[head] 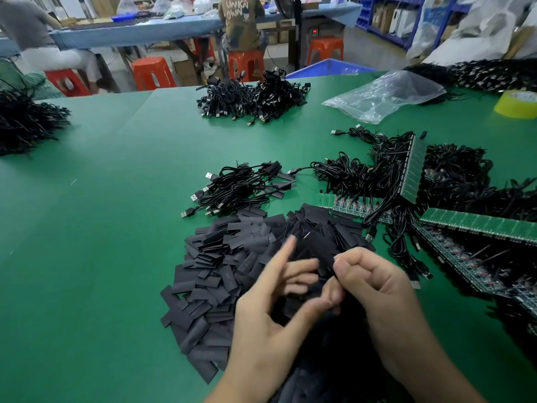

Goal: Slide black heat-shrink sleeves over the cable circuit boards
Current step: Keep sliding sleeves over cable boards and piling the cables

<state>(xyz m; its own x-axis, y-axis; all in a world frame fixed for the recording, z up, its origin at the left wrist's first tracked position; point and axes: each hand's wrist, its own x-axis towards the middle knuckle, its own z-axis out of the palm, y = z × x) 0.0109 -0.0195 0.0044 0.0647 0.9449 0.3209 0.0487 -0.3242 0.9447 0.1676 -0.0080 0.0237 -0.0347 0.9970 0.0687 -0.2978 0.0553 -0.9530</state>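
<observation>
Bright, even overhead light casts only soft shadows on the green table (87, 228), a pale sheen lies on the plastic bag (386, 94) at 1 o'clock, the left hand (270, 309) shows motion blur at its fingers, and wide-angle distortion bends the edges at 9 and 3 o'clock

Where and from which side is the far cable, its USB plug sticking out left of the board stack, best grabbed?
Probably at the USB plug, pinched across its flat sides from the left: it lies clear on the green mat, while its cord runs right into the cable tangle.
</observation>
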